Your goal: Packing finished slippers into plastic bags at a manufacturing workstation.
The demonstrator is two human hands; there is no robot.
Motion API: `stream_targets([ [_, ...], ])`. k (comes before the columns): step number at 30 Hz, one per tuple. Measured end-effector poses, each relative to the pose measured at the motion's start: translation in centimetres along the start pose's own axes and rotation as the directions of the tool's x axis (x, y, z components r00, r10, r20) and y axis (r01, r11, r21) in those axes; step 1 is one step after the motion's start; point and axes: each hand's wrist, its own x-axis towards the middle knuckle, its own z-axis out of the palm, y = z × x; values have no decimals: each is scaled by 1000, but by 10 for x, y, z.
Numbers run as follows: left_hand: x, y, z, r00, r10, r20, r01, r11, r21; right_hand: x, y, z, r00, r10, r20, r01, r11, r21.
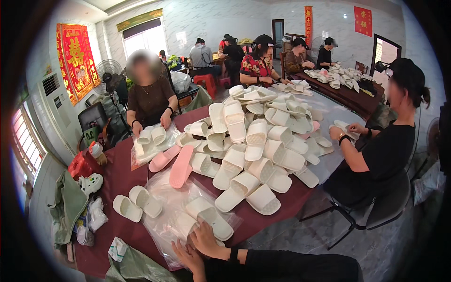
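Near the front table edge, my right hand curls over a white slide slipper that lies on clear plastic bags. That slipper is partly hidden by my fingers. Close beside it to the left, my left hand rests on the plastic with its fingers stretched out. A second white slipper lies against my right hand's far side. Left of the bags sits a pair of white slippers. Beyond them lie two pink slippers, next to a large heap of white slippers.
The table has a dark red cover. Bags, a red plastic bag and a white clog line its left edge. Across the table a person handles slippers; another sits at the right. More people work behind.
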Motion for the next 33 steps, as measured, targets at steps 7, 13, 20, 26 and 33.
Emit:
stream_targets([
  [7,2,-25,1,996,26,-83,-20,997,69,6,0,10,994,-69,81,73,997,-37],
  [13,1,-21,1,998,58,-29,-55,995,77,15,4,7,983,-171,65,179,971,-157],
  [20,1,-12,0,998,4,-57,-5,1000,-17,11,21,9,956,-259,134,283,937,-204],
  [26,2,-11,-1,995,-14,-99,10,999,-38,13,70,-44,760,-204,617,329,939,-95],
  [33,3,-19,-3,995,-48,-86,46,999,-25,-3,83,-76,824,-285,490,374,923,-93],
])
